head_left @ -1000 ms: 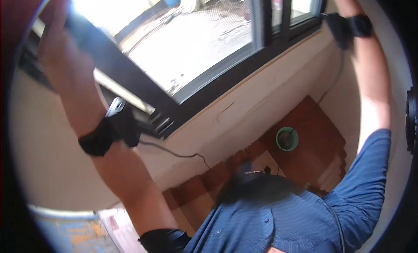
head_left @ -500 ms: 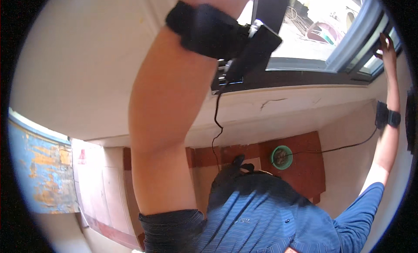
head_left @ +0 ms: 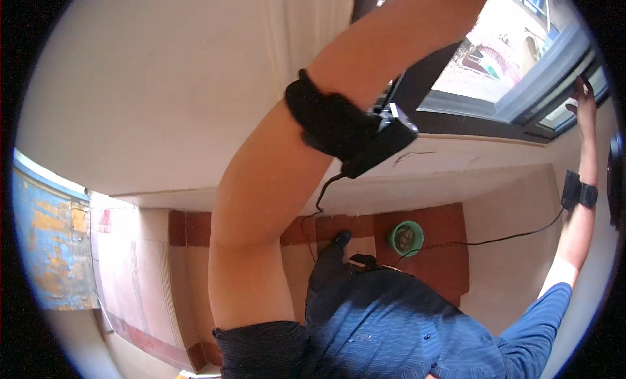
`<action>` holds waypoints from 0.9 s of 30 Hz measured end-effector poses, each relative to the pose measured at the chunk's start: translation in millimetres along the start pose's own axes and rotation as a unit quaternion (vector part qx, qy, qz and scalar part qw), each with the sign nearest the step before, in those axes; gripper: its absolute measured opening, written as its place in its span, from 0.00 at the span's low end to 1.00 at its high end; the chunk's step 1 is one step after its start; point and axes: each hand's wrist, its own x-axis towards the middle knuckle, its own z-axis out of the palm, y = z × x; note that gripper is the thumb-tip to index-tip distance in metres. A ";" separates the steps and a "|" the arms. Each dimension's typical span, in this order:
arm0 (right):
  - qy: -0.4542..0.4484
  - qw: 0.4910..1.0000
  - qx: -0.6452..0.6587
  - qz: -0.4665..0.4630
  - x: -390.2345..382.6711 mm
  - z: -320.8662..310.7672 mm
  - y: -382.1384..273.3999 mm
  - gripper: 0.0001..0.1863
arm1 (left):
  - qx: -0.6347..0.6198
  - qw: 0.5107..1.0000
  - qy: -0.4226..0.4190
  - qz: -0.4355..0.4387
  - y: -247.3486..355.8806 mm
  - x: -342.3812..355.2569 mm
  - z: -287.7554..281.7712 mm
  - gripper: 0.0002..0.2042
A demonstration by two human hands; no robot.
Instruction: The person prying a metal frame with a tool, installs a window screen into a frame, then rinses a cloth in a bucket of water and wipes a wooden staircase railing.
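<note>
My left forearm [head_left: 391, 37] rises from the bottom and slants across the window; the hand lies beyond the upper edge. Around that arm is a black strap [head_left: 329, 121] with a small dark device and a cable. At far right, my right hand [head_left: 585, 105] reaches up to the dark frame [head_left: 544, 128] of the window. Its fingers are apart, the tips against or very near the frame, with nothing visible in them. Another black strap [head_left: 577, 191] circles my right wrist. Through the window glass [head_left: 482, 69] a bright outdoor scene shows.
A green bucket [head_left: 405, 238] with something greyish inside stands on the red-brown tiled floor [head_left: 443, 268] below. The pale wall and sill [head_left: 456, 154] run under the window. A peeling blue and orange panel [head_left: 52, 242] is at far left. A cable [head_left: 502, 238] trails from my right wrist.
My left forearm has swung to the right across the window, its strap shifting down and right. My right hand stays at the frame, appearing slightly lower in the picture as the view shifts.
</note>
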 end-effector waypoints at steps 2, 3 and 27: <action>-0.038 0.997 0.047 0.044 -11.7 6.9 -8.4 0.35 | 0.010 1.000 -0.006 -0.005 -2.5 4.4 9.7 0.14; -0.031 0.996 0.060 0.065 -23.2 5.1 -25.8 0.31 | 0.013 1.000 -0.004 -0.005 -4.1 5.9 10.3 0.14; 0.072 0.997 -0.024 -0.014 -97.3 -34.2 -89.7 0.46 | -0.213 0.973 -0.068 -0.052 -41.3 83.4 120.5 0.28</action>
